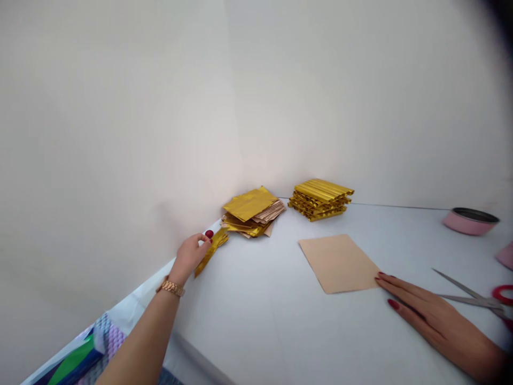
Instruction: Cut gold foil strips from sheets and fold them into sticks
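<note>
My left hand [192, 255], with a rose-gold watch on its wrist, reaches to the left edge of the white table. Its fingers are pinched together at a few narrow folded gold paper strips [214, 247]; the exact grip is partly hidden. A square of tan paper [340, 263] lies flat in front of me, plain side up. My right hand [435, 313] rests flat, fingertips on the paper's right corner and thumb apart. Beside that hand, opened scissors [476, 300] with red handles lie on the table.
A loose stack of gold-faced paper squares [252, 204] stands near the wall corner. Right of it is a neat pile of pleated gold paper [320, 199]. A pink round pan [469, 222] sits at far right. Below the table's left edge lies a green-and-blue package [76, 361].
</note>
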`<state>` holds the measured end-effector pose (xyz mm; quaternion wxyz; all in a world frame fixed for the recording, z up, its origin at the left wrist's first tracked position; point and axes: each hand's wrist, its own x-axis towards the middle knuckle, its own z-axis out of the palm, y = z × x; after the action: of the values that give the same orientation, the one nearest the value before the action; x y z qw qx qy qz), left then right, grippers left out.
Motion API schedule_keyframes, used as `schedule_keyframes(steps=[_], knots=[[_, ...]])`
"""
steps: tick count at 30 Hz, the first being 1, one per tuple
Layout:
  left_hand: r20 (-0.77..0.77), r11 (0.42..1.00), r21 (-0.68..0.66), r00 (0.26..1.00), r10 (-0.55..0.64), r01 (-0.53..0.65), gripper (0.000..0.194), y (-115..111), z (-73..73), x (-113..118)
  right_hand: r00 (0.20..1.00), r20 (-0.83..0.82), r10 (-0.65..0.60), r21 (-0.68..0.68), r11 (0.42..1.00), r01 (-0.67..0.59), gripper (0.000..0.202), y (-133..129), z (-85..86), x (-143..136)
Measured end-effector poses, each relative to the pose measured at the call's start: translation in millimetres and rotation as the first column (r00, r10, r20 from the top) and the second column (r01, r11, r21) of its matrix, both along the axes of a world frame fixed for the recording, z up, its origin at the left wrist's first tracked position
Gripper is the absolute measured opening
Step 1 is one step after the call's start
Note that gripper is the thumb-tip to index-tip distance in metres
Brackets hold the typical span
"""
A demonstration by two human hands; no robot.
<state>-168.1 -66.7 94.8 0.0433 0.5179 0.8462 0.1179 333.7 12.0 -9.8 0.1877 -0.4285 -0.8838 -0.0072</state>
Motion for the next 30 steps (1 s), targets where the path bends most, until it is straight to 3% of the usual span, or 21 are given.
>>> schedule_keyframes(steps=[3, 8, 15, 22, 30], knots=[[0.002, 0.997, -0.050, 0.998, 0.058, -0.058, 0.026, 5, 1.6, -6, 1.000, 0.013, 0.003, -0.001, 1.000, -0.003, 0.048, 0, -0.1, 0], [-0.075, 0.991, -0.086, 0.992, 0.100, -0.107, 0.027, 9, -10.4, -5, 1.000, 0.004, -0.011, -0.010, 1.000, 0.011, 0.048, 1, -1.9, 1], [-0.121, 0.992, -0.126, 0.992, -0.022, 0.007, 0.048, -3, -18.6, 2, 0.999, -0.020, -0.028, -0.016, 0.999, 0.028, 0.047, 0, -3.1, 2], [-0.116, 0.988, -0.138, 0.989, -0.088, 0.072, 0.031, -5, -16.0, 0, 1.000, -0.013, -0.018, -0.013, 1.000, 0.018, 0.047, 1, -2.6, 1], [-0.144, 0.986, -0.080, 0.977, -0.156, 0.146, 0.039, -6, -7.4, 6, 1.000, -0.017, -0.026, -0.017, 1.000, 0.026, 0.047, 0, -1.8, 1]])
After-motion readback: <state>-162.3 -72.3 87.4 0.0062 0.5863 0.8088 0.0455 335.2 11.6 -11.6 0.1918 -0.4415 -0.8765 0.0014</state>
